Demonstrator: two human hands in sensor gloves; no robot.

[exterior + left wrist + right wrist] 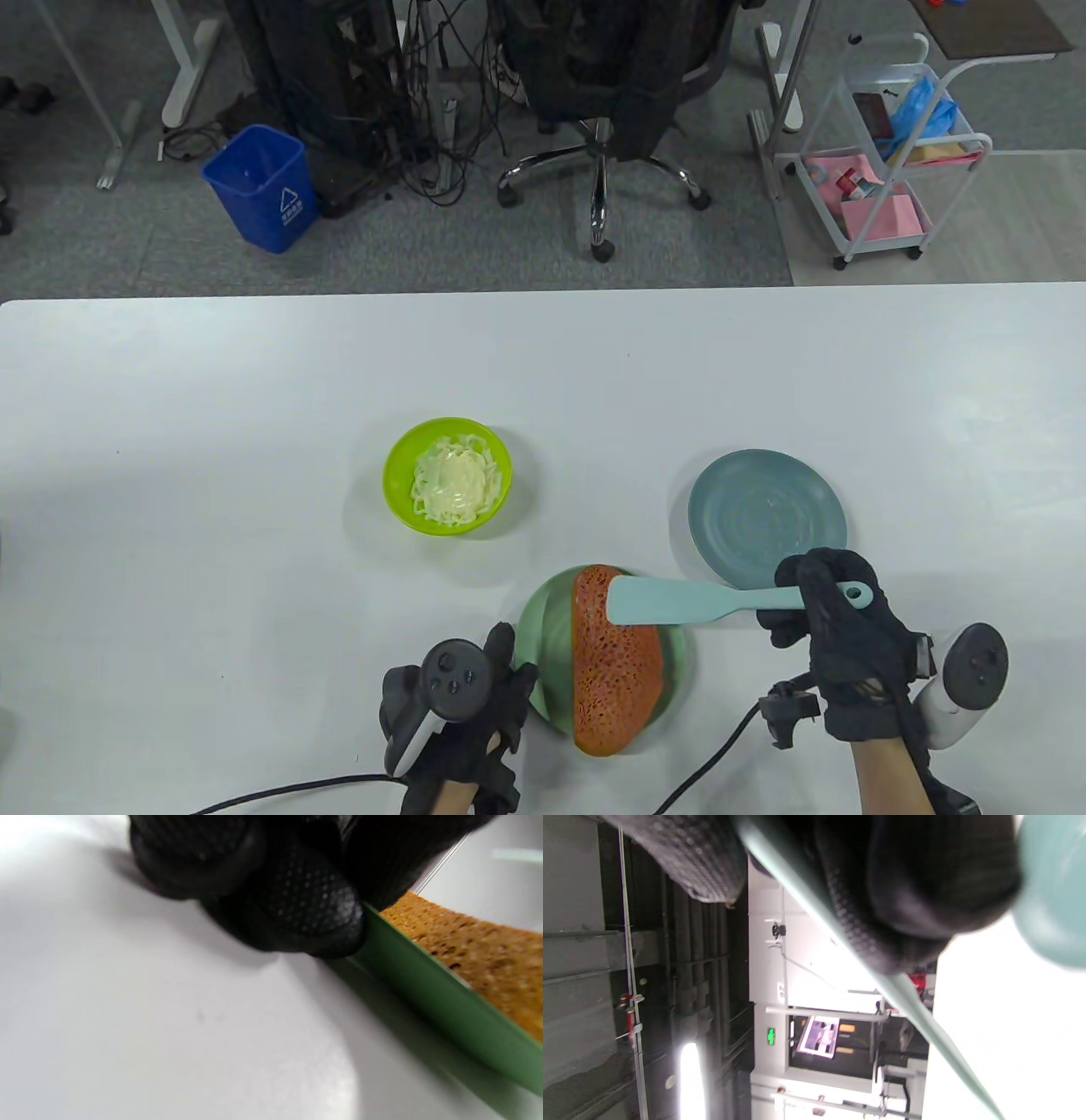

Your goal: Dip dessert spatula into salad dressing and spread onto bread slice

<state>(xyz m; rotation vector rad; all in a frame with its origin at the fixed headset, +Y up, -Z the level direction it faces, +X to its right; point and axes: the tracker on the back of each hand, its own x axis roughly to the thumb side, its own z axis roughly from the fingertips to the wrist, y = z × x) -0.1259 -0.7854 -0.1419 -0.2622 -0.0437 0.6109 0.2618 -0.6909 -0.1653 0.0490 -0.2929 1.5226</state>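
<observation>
A brown bread slice [612,671] lies on a green plate [547,628] near the table's front edge. My right hand [836,624] grips the handle of a pale teal spatula [670,601]; its flat blade lies over the far end of the bread. My left hand [484,688] rests at the plate's left rim; in the left wrist view its fingertips [297,912] touch the green rim [428,984] beside the bread [488,950]. A lime green bowl [403,501] of creamy white dressing [454,484] stands to the far left of the plate. The spatula handle [916,1005] crosses the right wrist view.
A blue-grey plate [766,515] sits just beyond my right hand. Cables trail from both hands to the front edge. The white table [212,407] stretches far left and right. Beyond it are a blue bin [261,187], an office chair [602,110] and a cart [882,161].
</observation>
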